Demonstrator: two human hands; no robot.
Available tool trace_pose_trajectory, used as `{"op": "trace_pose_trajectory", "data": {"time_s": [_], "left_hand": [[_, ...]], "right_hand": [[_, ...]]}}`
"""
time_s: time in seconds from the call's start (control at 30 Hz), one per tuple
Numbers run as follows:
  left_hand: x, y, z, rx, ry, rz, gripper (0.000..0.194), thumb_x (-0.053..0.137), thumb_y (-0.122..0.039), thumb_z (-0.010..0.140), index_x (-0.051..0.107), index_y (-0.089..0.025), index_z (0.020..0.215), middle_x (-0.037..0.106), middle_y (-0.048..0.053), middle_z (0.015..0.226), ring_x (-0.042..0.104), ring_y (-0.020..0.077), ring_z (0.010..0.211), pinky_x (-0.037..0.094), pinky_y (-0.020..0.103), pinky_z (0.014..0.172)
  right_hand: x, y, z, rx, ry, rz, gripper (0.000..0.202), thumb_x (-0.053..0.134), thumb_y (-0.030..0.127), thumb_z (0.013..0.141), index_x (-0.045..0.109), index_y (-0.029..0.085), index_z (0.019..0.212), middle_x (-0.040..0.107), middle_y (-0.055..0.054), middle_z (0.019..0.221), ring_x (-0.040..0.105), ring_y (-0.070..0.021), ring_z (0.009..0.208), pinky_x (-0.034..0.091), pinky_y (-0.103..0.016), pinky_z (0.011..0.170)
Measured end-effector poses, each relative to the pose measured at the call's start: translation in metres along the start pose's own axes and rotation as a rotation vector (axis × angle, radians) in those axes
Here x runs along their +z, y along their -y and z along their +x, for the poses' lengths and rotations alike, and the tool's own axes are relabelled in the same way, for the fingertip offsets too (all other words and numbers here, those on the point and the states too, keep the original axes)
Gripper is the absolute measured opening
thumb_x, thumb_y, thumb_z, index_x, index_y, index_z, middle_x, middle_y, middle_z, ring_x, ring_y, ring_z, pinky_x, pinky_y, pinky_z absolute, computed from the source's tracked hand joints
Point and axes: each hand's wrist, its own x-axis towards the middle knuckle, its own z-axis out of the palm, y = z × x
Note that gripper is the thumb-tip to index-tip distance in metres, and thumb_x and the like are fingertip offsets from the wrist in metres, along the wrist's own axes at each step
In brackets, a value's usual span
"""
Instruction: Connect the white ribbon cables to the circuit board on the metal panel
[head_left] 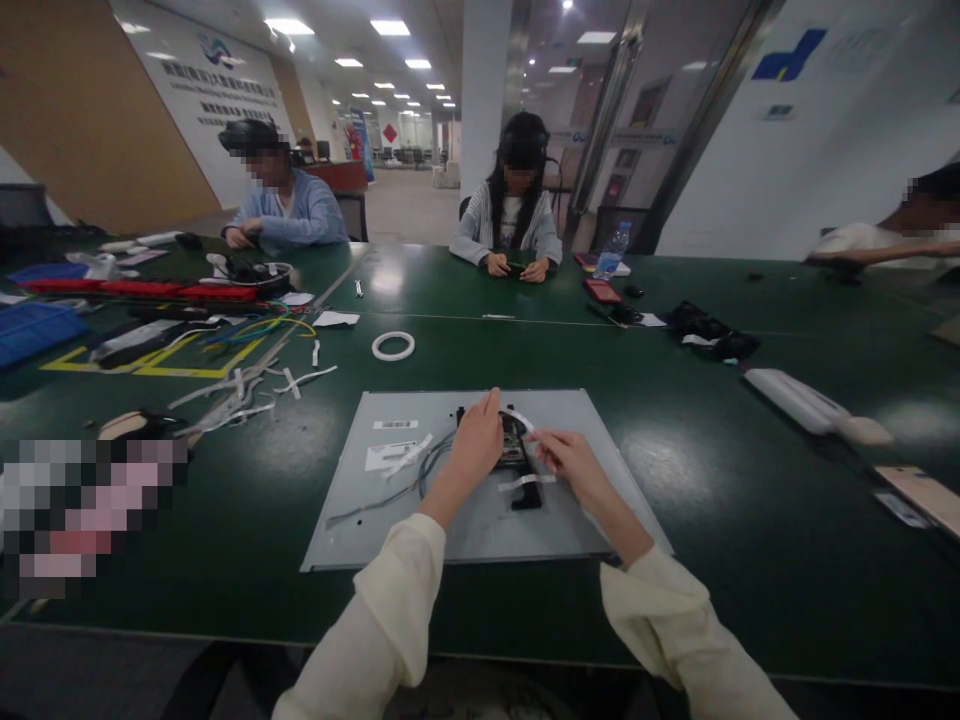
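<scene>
A flat grey panel [465,535] lies on the green table in front of me. On it sits a black bracket [531,492] with a circuit board [513,450], partly covered by my left hand [480,435]. That hand's fingers are pressed together over the board's left side; what they hold is hidden. My right hand [562,458] pinches the end of a white strip [519,418] that arches over the board. Another white strip [527,481] lies across the bracket. Grey cables [431,468] run left from the board, near two white labels [390,456].
Beyond the panel lies a white tape roll [393,346]. Loose strips [244,395], cables and a blue basket [37,330] are on the left. At right are a white case [799,400] and a phone [919,495]. People sit across the table and at far right.
</scene>
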Motion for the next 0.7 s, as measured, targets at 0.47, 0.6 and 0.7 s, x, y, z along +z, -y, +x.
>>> {"op": "trace_pose_trajectory", "data": {"time_s": [0.47,0.6,0.7], "left_hand": [[-0.024,-0.009,0.016,-0.670,-0.005,-1.318,0.036,0.038,-0.042,0.088,0.040,-0.015,0.112,0.066,0.007,0.081,0.065,0.0140,0.067,0.049,0.022,0.057],[-0.027,-0.005,0.019,-0.631,-0.229,-1.351,0.028,0.062,-0.030,0.073,0.052,-0.014,0.095,0.065,0.004,0.075,0.065,0.0123,0.066,0.049,0.020,0.059],[-0.030,0.000,0.021,-0.552,-0.270,-1.254,0.022,0.064,-0.027,0.068,0.057,-0.013,0.085,0.066,0.005,0.073,0.064,0.0128,0.063,0.050,0.022,0.057]], "right_hand": [[0.002,0.011,-0.013,-0.063,0.098,0.162,0.034,0.063,0.045,0.069,0.063,0.012,0.078,0.045,0.002,0.056,0.031,-0.0041,0.045,0.016,-0.020,0.041],[0.003,0.010,-0.015,-0.072,0.135,0.136,0.033,0.063,0.044,0.069,0.064,0.012,0.076,0.045,0.002,0.055,0.032,-0.0037,0.045,0.015,-0.019,0.041],[0.003,0.008,-0.015,-0.070,0.127,0.099,0.033,0.063,0.045,0.068,0.064,0.012,0.074,0.047,0.002,0.054,0.034,-0.0038,0.044,0.017,-0.019,0.041]]}}
